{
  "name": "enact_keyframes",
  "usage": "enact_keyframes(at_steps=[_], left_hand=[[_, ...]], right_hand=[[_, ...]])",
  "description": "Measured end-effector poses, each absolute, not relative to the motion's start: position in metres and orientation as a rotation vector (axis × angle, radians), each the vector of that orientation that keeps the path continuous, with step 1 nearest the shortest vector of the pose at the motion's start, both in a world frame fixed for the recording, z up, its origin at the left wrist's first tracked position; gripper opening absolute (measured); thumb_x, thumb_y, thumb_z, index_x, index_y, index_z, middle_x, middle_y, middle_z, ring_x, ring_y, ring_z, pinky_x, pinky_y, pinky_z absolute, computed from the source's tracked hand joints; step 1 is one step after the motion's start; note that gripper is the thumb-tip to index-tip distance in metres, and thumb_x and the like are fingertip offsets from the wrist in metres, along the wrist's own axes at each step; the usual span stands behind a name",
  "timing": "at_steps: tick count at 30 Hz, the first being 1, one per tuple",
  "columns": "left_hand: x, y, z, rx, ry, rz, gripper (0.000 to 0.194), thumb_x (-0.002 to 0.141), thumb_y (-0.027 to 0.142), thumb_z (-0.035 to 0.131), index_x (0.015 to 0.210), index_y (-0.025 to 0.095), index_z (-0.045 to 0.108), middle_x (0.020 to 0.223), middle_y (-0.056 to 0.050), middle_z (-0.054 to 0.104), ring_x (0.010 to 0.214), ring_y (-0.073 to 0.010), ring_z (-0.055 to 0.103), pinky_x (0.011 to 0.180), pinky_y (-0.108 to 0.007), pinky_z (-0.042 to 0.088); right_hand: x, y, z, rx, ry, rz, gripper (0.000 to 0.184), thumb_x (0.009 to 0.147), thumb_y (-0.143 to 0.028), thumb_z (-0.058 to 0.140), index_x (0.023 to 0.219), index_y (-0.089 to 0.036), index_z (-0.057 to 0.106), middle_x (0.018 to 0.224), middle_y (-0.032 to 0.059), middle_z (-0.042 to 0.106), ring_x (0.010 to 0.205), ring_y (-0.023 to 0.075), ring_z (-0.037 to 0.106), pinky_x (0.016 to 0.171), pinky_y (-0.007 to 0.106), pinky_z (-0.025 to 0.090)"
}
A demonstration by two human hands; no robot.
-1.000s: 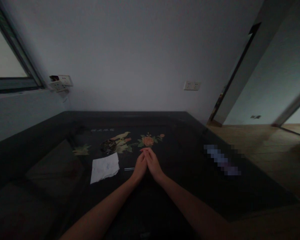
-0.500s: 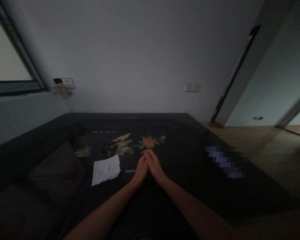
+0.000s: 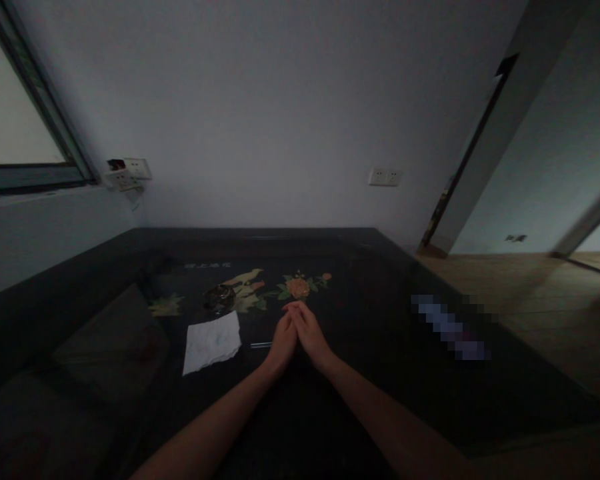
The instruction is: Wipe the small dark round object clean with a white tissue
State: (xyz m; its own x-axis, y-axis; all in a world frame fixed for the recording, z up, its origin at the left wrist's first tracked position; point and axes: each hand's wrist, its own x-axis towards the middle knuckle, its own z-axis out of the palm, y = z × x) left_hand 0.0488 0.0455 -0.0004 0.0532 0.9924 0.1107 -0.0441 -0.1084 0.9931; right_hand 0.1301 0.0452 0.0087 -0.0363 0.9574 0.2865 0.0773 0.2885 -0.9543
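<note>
Almost nothing is changed over the last second: the left hand (image 3: 282,343) and right hand (image 3: 310,335) are kept pressed together, straight-fingered; whether anything is held between them cannot be told. The creased, roughly rectangular white paper sheet (image 3: 211,343) is left untouched on the glossy black, flower-printed worktop (image 3: 380,293), at 9 o'clock from the hands. Only the view is slightly shifted; no handling is judged under way.
</note>
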Motion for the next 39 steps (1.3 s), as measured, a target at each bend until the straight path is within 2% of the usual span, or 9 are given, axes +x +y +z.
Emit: enact_keyframes(at_steps=[19,27,39], left_hand=[[0.0501,0.044,0.0025,1.237,1.067,1.269,0.029,0.071,0.039,0.054,0.079,0.013,0.061,0.07,-0.003,0.063,0.071,-0.0181,0.058,0.064,-0.026,0.045],[0.0494,0.0417,0.0029,1.241,1.023,1.278,0.026,0.074,0.038,0.055,0.079,0.013,0.06,0.071,-0.002,0.061,0.071,-0.0167,0.056,0.063,-0.025,0.044],[0.0495,0.0432,0.0024,1.237,1.027,1.271,0.024,0.071,0.038,0.055,0.072,0.014,0.058,0.065,-0.001,0.06,0.065,-0.0154,0.054,0.059,-0.024,0.042]], right_hand=[[0.13,0.0481,0.0051,-1.002,-1.395,0.981,0.019,0.086,-0.037,0.047,0.085,-0.022,0.059,0.087,0.0021,0.063,0.088,0.0181,0.058,0.082,0.03,0.045],[0.1314,0.0471,0.0069,-1.0,-1.4,1.004,0.018,0.085,-0.036,0.049,0.086,-0.022,0.059,0.087,0.0017,0.063,0.087,0.018,0.059,0.081,0.03,0.045],[0.1313,0.0488,0.0046,-1.002,-1.407,0.993,0.016,0.086,-0.033,0.048,0.086,-0.023,0.061,0.085,0.0007,0.063,0.085,0.0176,0.058,0.079,0.029,0.045]])
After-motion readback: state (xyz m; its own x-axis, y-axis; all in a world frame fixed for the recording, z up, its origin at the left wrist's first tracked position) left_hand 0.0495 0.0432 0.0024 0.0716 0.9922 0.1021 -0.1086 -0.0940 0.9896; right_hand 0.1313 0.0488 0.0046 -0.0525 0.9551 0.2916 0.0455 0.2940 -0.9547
